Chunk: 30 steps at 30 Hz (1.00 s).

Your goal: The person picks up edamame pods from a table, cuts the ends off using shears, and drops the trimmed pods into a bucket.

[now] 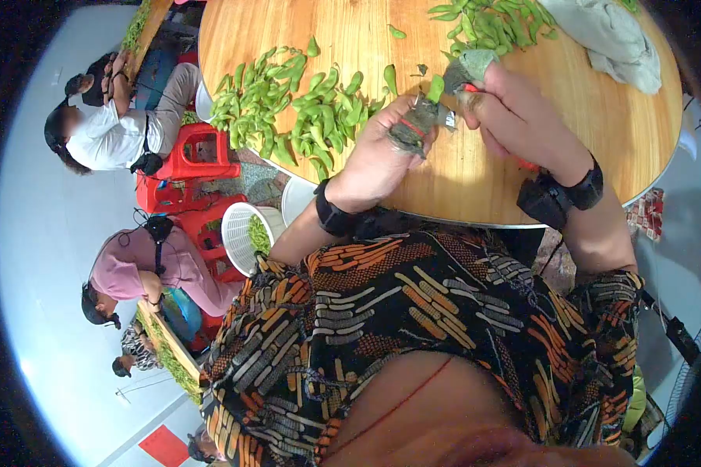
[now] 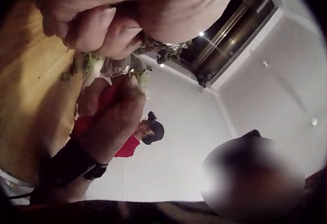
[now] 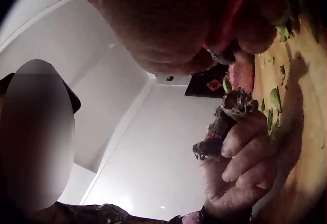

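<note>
My left hand (image 1: 378, 159) is over the near part of the round table, its fingers curled, with a worn grey wrapping (image 3: 219, 127) tied in red about the digits. At its fingertips it pinches a green soybean pod (image 1: 436, 88). Close on the right, my right hand (image 1: 522, 113) curls round a red-handled tool (image 1: 470, 88), mostly hidden in the palm; I cannot tell its kind. A grey-green wrapping (image 1: 475, 66) covers a digit of that hand too. In the left wrist view both hands' fingertips almost meet.
Piles of soybean pods (image 1: 319, 117) lie on the wooden table (image 1: 350, 27), with more pods (image 1: 498, 23) at the far side. A grey cloth (image 1: 607, 43) lies far right. Below the table's left edge stand a white basket (image 1: 249, 233) and red stools (image 1: 187, 171). Other people sit at left.
</note>
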Motion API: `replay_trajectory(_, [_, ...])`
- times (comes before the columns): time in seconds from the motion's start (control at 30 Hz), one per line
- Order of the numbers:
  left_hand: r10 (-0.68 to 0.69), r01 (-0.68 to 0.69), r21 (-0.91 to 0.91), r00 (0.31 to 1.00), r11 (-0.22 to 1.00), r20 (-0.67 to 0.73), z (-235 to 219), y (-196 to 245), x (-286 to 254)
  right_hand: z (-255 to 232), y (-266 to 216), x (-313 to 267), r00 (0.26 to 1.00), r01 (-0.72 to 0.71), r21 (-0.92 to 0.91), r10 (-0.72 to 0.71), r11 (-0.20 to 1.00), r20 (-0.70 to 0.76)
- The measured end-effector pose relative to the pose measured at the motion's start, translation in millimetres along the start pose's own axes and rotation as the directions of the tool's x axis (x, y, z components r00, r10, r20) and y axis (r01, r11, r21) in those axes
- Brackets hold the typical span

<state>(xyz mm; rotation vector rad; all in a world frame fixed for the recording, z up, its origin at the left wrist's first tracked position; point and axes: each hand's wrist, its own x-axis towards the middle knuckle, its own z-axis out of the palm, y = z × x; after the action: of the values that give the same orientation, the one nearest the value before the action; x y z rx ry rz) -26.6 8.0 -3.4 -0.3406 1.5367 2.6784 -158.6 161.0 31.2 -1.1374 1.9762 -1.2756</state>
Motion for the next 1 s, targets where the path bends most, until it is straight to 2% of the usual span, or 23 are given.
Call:
replay_trajectory(0.03, [0.105, -0.095, 0.269, 0.994, 0.958, -0.023, 3, -1, 0, 1, -4, -1, 0.990, -0.131, 0.186, 0.118, 0.974, 0.076])
replay_trajectory(0.07, [0.104, -0.094, 0.267, 0.994, 0.959, -0.022, 5, -3, 0, 3, -4, -2, 0.990, -0.133, 0.185, 0.121, 0.974, 0.076])
replay_trajectory(0.13, [0.193, -0.161, 0.475, 0.981, 0.865, -0.019, 8, -4, -1, 7, -2, -2, 0.990, -0.141, 0.341, 0.129, 0.930, 0.058])
replay_trajectory(0.17, [0.193, -0.160, 0.475, 0.981, 0.865, -0.021, 7, -4, -2, 7, -1, -2, 0.990, -0.142, 0.341, 0.129, 0.929, 0.060])
replay_trajectory(0.23, [0.222, -0.184, 0.612, 0.975, 0.769, 0.014, 3, -6, -3, 6, 2, -1, 0.986, -0.150, 0.326, 0.116, 0.933, 0.122])
replay_trajectory(0.47, [0.232, -0.195, 0.626, 0.973, 0.755, 0.023, 2, -5, -5, 1, -5, -2, 0.967, -0.186, 0.252, 0.131, 0.950, 0.219])
replay_trajectory(0.53, [0.389, -0.338, 0.832, 0.907, 0.439, 0.163, 2, -6, -4, 2, -3, -2, 0.967, -0.175, 0.203, 0.129, 0.964, 0.218])
replay_trajectory(0.57, [0.387, -0.338, 0.832, 0.907, 0.440, 0.164, 4, -5, -4, 3, -2, -2, 0.967, -0.176, 0.204, 0.131, 0.963, 0.216])
replay_trajectory(0.63, [0.218, -0.208, 0.608, 0.974, 0.766, 0.058, 8, -1, -7, 4, -1, -2, 0.960, -0.226, 0.382, 0.138, 0.896, 0.245])
replay_trajectory(0.67, [0.216, -0.207, 0.608, 0.975, 0.766, 0.059, 3, -3, -8, 3, -3, -3, 0.960, -0.227, 0.383, 0.139, 0.896, 0.245])
replay_trajectory(0.7, [0.005, -0.015, 0.056, 0.986, 0.998, 0.170, -6, -6, -10, 0, -6, -4, 0.934, -0.286, 0.491, 0.126, 0.823, 0.333])
replay_trajectory(0.73, [-0.105, 0.284, -0.472, 0.923, 0.835, 0.371, -10, -8, -11, -2, -9, -4, 0.904, -0.349, 0.584, 0.098, 0.733, 0.417])
replay_trajectory(0.77, [-0.110, 0.288, -0.471, 0.923, 0.834, 0.369, -9, -9, -12, 0, -10, -5, 0.904, -0.351, 0.587, 0.099, 0.729, 0.417])
replay_trajectory(0.83, [-0.135, 0.343, -0.569, 0.917, 0.747, 0.375, -5, -10, -7, -2, -8, -6, 0.896, -0.426, 0.692, 0.168, 0.583, 0.411])
replay_trajectory(0.87, [-0.220, 0.306, -0.360, 0.940, 0.881, 0.261, -1, 5, -7, -2, -7, -6, 0.896, -0.426, 0.691, 0.169, 0.585, 0.410])
replay_trajectory(0.9, [-0.218, 0.305, -0.360, 0.940, 0.882, 0.262, -1, 7, -7, -1, -5, -4, 0.917, -0.382, 0.633, 0.194, 0.673, 0.348])
replay_trajectory(0.93, [-0.032, 0.011, 0.166, 0.992, 0.986, 0.122, -1, 8, -5, 0, -3, -3, 0.936, -0.339, 0.565, 0.210, 0.752, 0.282])
replay_trajectory(0.97, [0.205, -0.220, 0.664, 0.973, 0.715, 0.103, -2, 10, -5, 1, -3, -1, 0.937, -0.336, 0.567, 0.206, 0.752, 0.282])
replay_trajectory(1.0, [0.198, -0.134, 0.689, 0.980, 0.712, -0.014, -4, 12, -8, 3, -4, 1, 0.964, -0.248, 0.385, 0.189, 0.889, 0.185])
